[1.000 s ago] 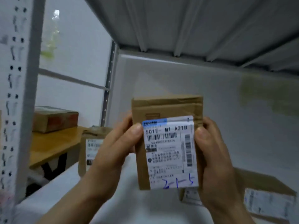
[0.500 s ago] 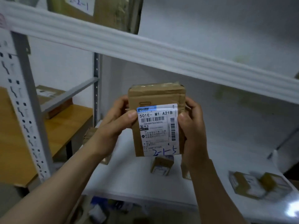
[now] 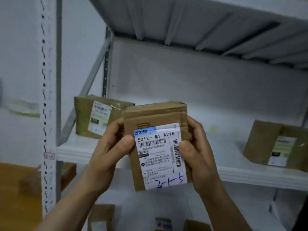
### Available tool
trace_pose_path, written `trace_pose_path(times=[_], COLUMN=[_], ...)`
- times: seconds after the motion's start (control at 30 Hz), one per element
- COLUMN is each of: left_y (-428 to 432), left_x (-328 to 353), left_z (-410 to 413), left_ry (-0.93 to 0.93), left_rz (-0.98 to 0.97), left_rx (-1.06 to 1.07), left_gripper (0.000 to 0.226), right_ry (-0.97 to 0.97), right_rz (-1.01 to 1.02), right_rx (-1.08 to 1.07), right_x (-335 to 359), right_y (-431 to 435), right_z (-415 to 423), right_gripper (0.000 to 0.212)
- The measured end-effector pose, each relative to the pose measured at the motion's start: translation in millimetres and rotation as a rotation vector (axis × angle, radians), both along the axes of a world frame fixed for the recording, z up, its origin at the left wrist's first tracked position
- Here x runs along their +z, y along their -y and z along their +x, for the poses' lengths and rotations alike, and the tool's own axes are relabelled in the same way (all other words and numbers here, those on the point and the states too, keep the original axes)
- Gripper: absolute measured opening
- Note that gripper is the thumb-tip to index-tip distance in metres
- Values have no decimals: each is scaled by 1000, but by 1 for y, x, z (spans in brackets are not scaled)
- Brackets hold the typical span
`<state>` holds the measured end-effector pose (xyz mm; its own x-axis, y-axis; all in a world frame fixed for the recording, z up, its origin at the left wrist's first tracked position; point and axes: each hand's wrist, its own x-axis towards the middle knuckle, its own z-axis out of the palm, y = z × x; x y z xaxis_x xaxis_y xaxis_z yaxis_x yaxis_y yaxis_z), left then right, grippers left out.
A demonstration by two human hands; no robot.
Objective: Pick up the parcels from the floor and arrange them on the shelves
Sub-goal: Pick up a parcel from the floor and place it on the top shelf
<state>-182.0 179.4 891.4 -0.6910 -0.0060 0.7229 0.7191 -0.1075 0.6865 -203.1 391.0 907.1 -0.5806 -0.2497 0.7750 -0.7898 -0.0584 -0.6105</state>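
A small brown cardboard parcel with a white shipping label marked "2-1-5" in blue pen is held upright in front of the white shelf. My left hand grips its left edge, thumb on the label. My right hand grips its right edge, thumb over the barcode. The parcel is in the air at the level of the shelf board, in front of its edge.
On this shelf a brown parcel stands at the back left and another at the right. A perforated white upright rises at the left. Small parcels sit on the lower shelf. A wooden table lies left.
The view has risen from the lower shelf to the shelf above it. Both hands keep the same grip on the parcel, which has come up with them.
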Motion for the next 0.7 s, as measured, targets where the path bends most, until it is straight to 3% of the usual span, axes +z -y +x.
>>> trace_pose_path(times=[0.13,0.3,0.37,0.53,0.7], left_y=[-13,-43,-58,-111,-181], left_x=[40,85,104,140,161], left_z=[13,9,4,-5,-18], left_ry=[-102,-166,-161,-131,-103], left_rz=[32,63,57,-205,-139], left_rx=[-29,-44,-72,-252,-319], left_gripper=[56,61,64,73,76], right_ry=[-83,-61,-89,-170,-191], right_rz=[105,41,-82,-398,-366], right_rx=[-15,-22,-74,-105,-280], right_x=[30,63,82,128,160], right_y=[-15,-36,-48,-94,-151], right_z=[14,25,25,23,20], right_gripper=[81,83,80,46,47])
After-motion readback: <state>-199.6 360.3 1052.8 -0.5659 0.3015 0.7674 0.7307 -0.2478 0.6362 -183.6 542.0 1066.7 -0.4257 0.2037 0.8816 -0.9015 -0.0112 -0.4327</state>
